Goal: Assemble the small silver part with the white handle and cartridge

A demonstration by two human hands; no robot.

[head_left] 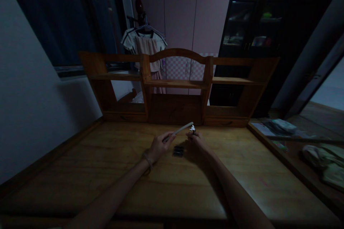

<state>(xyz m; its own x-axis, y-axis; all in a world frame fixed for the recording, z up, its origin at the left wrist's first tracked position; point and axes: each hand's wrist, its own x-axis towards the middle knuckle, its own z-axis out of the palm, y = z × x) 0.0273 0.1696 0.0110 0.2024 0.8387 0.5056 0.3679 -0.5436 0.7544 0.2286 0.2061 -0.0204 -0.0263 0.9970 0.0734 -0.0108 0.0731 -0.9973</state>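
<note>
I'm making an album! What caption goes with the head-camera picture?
Left hand holds a pale stick, right hand a shiny piece at its tip, by a dark block on a wooden desk.

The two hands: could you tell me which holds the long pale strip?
The left hand holds the strip; the right hand pinches a small shiny piece.

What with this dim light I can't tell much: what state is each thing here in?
left hand: shut on the pale rod.
right hand: pinching a shiny piece by the rod's tip.
pale rod: lifted off the desk, tilted.
dark block: lying on the desk between the hands.
wardrobe: doors shut.
shirt: hanging on a hanger.
</note>
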